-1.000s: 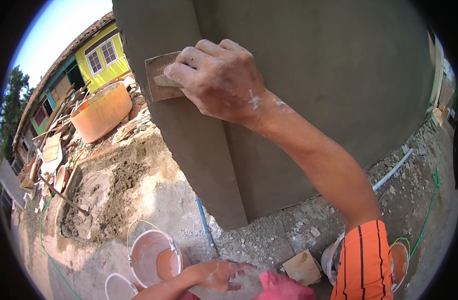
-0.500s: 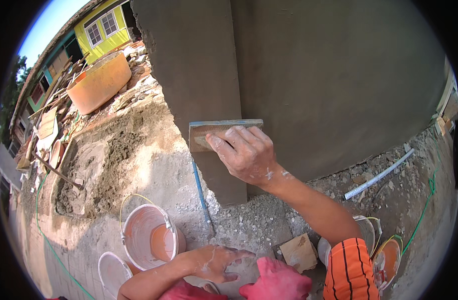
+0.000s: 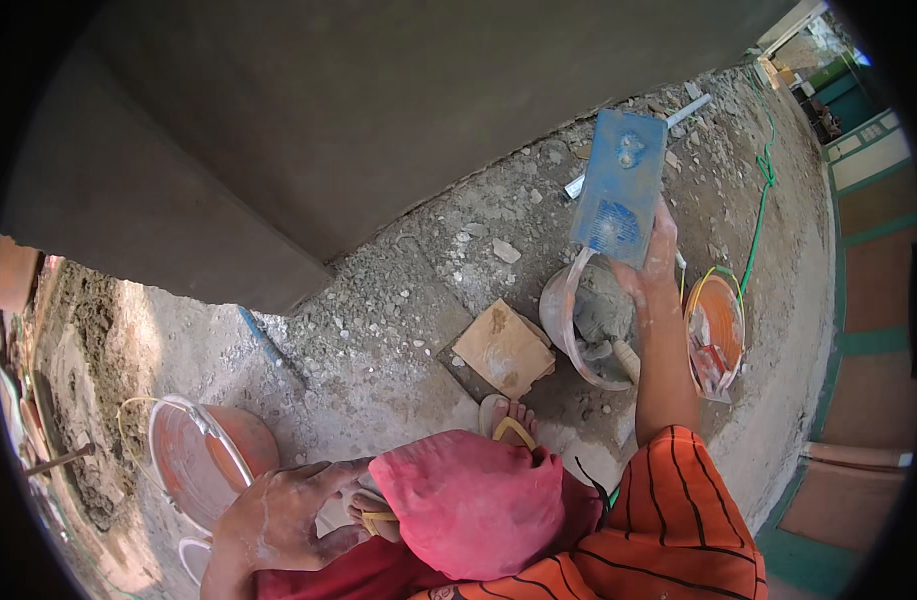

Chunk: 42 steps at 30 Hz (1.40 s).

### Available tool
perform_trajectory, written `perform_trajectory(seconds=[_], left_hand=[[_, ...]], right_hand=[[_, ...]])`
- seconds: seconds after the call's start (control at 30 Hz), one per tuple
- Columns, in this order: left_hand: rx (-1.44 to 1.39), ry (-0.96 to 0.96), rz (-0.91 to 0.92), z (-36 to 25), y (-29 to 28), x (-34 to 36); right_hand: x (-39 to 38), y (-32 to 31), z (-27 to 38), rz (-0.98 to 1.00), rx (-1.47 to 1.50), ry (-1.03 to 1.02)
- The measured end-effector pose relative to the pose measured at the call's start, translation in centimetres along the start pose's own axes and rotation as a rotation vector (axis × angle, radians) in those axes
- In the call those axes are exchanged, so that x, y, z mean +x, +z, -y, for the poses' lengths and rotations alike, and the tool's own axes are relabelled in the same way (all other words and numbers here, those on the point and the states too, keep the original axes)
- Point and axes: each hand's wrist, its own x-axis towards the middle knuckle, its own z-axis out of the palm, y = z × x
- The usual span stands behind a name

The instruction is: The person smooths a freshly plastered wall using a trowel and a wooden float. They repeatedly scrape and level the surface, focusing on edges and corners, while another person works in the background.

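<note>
Head view, right hand [image 3: 661, 240]: closed on the blue float [image 3: 597, 185], upper right of the frame; the grip is hidden behind the plate.
Left hand [image 3: 279, 510]: lower left, thumb and fingers spread, near the pink cloth [image 3: 469, 500].
Mortar bucket [image 3: 556, 312]: right of centre, grey mix inside.
Grey wall [image 3: 309, 100]: across the upper left and top.

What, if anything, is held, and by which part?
The right hand holds the blue float from behind, exact grip hidden; the left hand appears empty.
</note>
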Motion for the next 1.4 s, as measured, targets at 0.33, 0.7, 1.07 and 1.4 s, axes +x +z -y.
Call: perform_trajectory(seconds=[0.33, 0.7, 1.07, 1.4], left_hand=[[-0.006, 0.082, 0.108, -0.2, -0.4, 3.8], [-0.023, -0.041, 0.083, 0.8, 0.5, 4.3], [0.360, 0.148, 0.025, -6.9, 3.1, 2.8], [0.474, 0.523, 0.065, -6.4, 4.5, 0.8]], right_hand=[[-7.3, -38.8, 12.7, -0.845, -1.304, -0.003], [-5.5, -54.6, 4.1, -0.279, -1.579, 0.287], [-5.0, -42.7, 17.2, -0.272, -1.038, 0.296], [0.7, -2.3, 1.8, 0.572, -0.778, 0.513]])
